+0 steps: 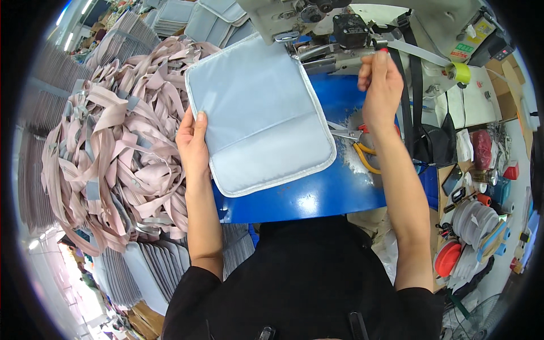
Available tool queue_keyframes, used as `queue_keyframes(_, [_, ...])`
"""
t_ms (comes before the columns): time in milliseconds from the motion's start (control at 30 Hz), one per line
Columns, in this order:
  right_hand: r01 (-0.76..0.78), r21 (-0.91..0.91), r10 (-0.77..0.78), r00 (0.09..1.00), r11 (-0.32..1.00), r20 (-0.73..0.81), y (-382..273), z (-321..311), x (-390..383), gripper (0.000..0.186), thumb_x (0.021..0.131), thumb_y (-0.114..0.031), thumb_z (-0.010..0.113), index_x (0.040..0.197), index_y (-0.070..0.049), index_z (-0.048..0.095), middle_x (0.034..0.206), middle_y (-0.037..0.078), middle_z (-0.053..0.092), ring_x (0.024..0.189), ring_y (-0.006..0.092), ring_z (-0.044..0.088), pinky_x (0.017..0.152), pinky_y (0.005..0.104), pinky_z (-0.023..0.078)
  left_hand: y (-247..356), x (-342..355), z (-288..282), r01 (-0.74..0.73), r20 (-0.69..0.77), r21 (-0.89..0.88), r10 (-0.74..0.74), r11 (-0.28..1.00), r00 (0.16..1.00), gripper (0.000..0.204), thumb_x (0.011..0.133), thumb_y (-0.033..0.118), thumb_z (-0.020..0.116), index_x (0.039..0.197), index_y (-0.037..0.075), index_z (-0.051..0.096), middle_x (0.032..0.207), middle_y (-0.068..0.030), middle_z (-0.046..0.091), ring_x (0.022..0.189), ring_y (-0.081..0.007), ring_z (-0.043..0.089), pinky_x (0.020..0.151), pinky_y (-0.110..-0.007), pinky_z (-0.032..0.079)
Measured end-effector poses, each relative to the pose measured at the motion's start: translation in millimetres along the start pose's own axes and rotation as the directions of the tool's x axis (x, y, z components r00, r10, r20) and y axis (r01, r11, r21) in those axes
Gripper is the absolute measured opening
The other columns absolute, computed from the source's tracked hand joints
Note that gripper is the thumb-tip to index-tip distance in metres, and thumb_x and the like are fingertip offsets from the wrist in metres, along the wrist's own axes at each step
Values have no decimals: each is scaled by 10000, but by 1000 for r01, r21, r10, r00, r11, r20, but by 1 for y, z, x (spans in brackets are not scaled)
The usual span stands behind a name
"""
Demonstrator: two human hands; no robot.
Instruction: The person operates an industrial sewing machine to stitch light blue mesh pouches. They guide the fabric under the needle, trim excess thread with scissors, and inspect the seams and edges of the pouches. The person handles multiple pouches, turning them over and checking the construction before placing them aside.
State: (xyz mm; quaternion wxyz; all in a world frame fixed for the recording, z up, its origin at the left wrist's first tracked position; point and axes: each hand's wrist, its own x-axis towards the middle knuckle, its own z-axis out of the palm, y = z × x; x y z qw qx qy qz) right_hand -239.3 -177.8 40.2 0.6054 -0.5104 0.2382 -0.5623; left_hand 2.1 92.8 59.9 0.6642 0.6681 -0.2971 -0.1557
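Note:
My left hand (193, 139) grips the left edge of a light grey-blue fabric panel (255, 107), thumb on top and fingers behind. The panel has rounded corners, a pale bound edge and a seam across its lower part. Its upper edge lies by the metal parts of a sewing machine (345, 34). My right hand (382, 88) is raised beside the machine, fingers curled, next to a small red tip (384, 50). What these fingers hold, if anything, is hidden. Below my right hand, scissors with orange handles (365, 158) lie on the blue work surface (272, 205).
A large heap of pink straps (124, 141) rises to my left. Stacks of grey panels (153, 266) stand below and behind it. At right are a yellow-green tape roll (458, 72), a hanging black strap (417, 85) and a cluttered shelf with a red disc (447, 259).

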Motion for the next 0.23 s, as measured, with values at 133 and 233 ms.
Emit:
queue_keyframes(133, [-191, 109, 190, 982, 976, 19, -1, -1, 0, 413, 1091, -427, 571, 1004, -30, 647, 729, -18, 561, 612, 64, 479, 547, 213, 364, -1, 5, -6, 20, -3, -8, -20, 1000, 1000, 450, 1065, 197, 637, 1449, -30, 576, 1296, -90, 693, 1140, -116, 628, 1030, -272, 462])
queue_keyframes(233, [-336, 79, 326, 938, 939, 115, -4, 5, -29, 440, 1050, -473, 629, 949, -47, 666, 678, -16, 569, 559, 58, 497, 497, 209, 366, -3, 2, -7, 57, -12, -99, -58, 993, 998, 449, 1067, 207, 636, 1450, -19, 579, 1305, -71, 691, 1163, -117, 618, 1054, -269, 445])
